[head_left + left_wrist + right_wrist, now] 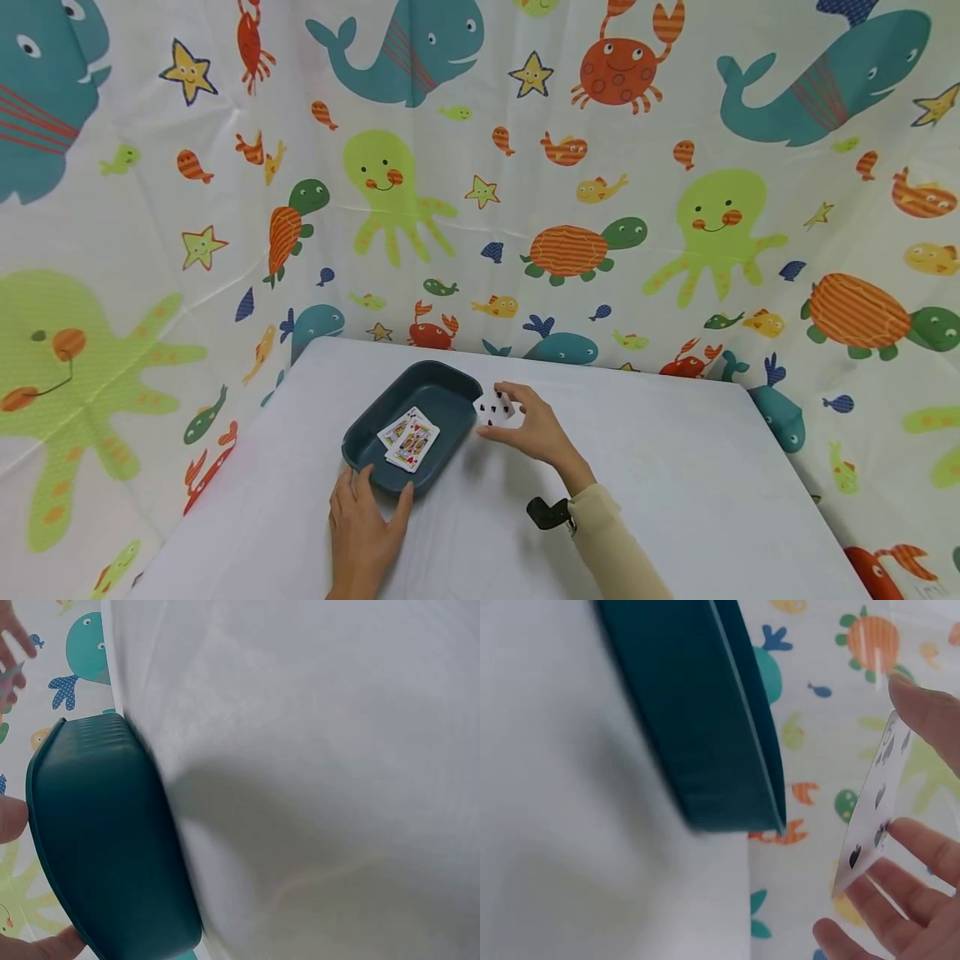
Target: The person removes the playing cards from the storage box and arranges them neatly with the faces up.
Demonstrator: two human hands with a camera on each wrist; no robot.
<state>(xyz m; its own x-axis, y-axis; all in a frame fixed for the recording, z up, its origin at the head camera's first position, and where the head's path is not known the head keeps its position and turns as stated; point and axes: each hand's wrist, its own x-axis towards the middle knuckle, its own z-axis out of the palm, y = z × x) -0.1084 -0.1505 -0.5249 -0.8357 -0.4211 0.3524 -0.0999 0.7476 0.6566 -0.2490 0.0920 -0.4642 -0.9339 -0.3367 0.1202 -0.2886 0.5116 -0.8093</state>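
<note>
Your right hand [537, 430] pinches one playing card [492, 408] by its edges, beside the tray [453, 403]; it should prove light, springy and slick, so keep to those edges. Your left hand [366, 523], fingers spread, touches the tray's rim. Count one tray, two cards [413, 443] inside (only two show).

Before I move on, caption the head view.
Left hand touches the teal tray while right hand holds a card near it.

Head view: bright, diffuse illumination; soft shadows on the counter [675, 467]. Wrist views: dimmer, greyer. Left wrist: broad soft shadow beside the tray [112, 840]. Right wrist: tray base edge blurred.
</note>
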